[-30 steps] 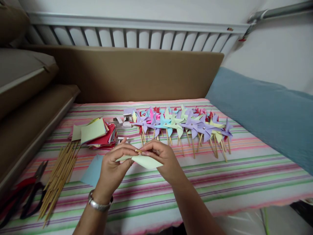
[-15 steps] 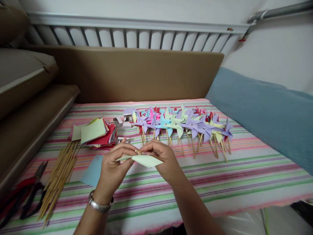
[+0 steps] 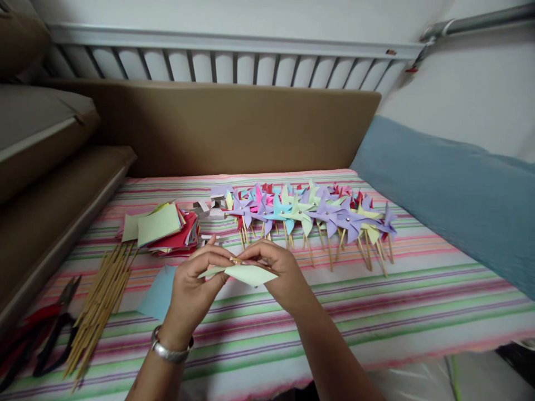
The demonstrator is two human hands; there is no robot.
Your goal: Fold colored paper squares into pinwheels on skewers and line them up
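Between my hands, above the striped cloth, is a pale green paper pinwheel, seen nearly edge-on. My left hand pinches its left side between thumb and fingers. On the far side, my right hand has its fingers closed at the paper and at a small piece of wooden stick behind it. The fingertips of both hands almost meet there. Most of the stick is hidden. Just left of my left hand, a light blue paper sheet lies on the cloth.
Several finished pinwheels lie in rows beyond my hands. Stacked coloured paper, small open boxes, wooden sticks and scissors lie on the left. A brown board stands at the back, with cushions at left.
The hands and pinwheel keep nearly the same place. The small stick end at the fingertips has turned slightly; the view has shifted a little.
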